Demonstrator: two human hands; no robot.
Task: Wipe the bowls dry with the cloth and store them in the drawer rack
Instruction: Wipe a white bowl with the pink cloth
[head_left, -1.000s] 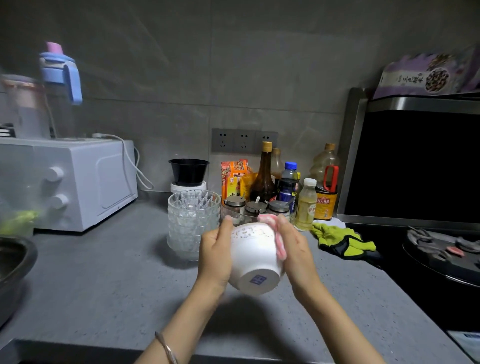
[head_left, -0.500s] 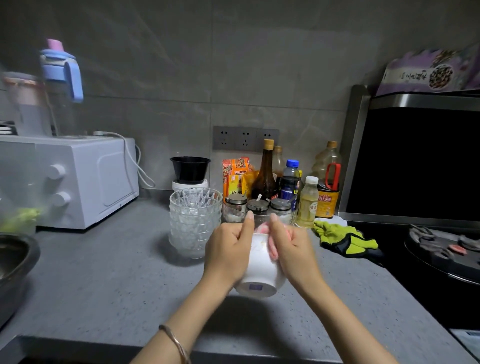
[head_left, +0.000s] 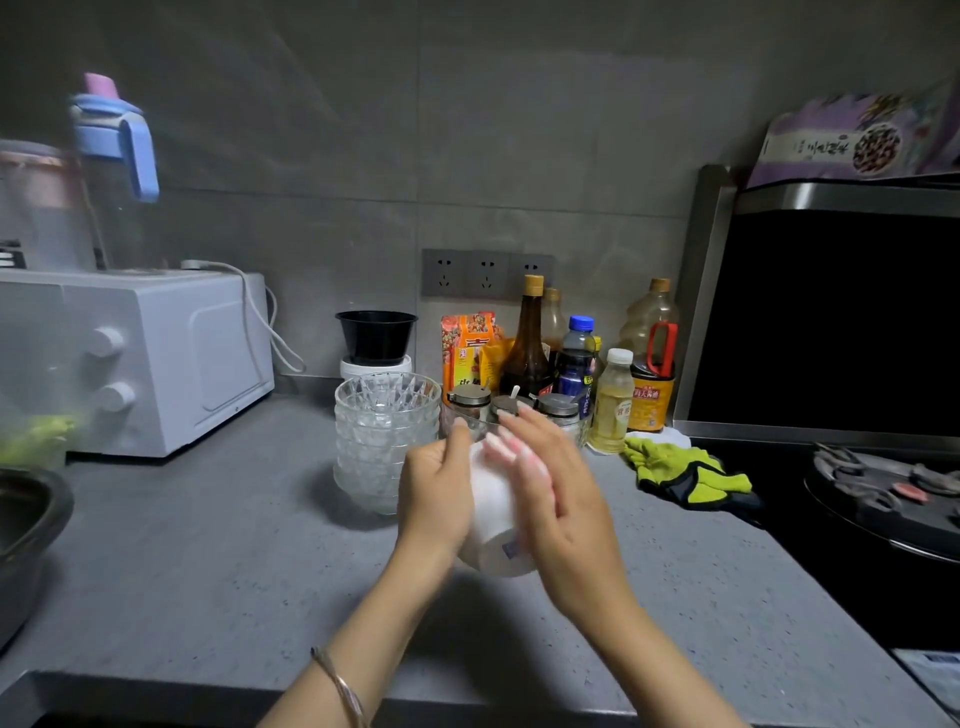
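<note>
Wiping step, right in the thick of it. The left hand (head_left: 434, 493) has the white bowl (head_left: 491, 525) up off the counter (head_left: 208, 545), held in front of the body and tipped so its base points back at the camera. The fingers are curled round the bowl's left side, with the thumb up by the rim. The right hand (head_left: 561, 509) lies across the other side, fingers stretched out nearly straight, pressing the pink cloth (head_left: 519, 449) flat to the bowl rather than clutching it. Only a smear of pink shows under those fingers. It's blurred, so how the cloth is folded I can't tell.

Just beyond the hands a stack of glass bowls (head_left: 384, 441) stands on the counter. Whether those are dry I can't tell either.

My read: this bowl is mid-rub and nothing can be called stored from here. Next comes a turn of the bowl in the left hand so the cloth reaches the rest of the wall and the inside. Then it goes down to the drawer rack, which is out of view, so the grip needs to hold firm on that smooth glaze
</note>
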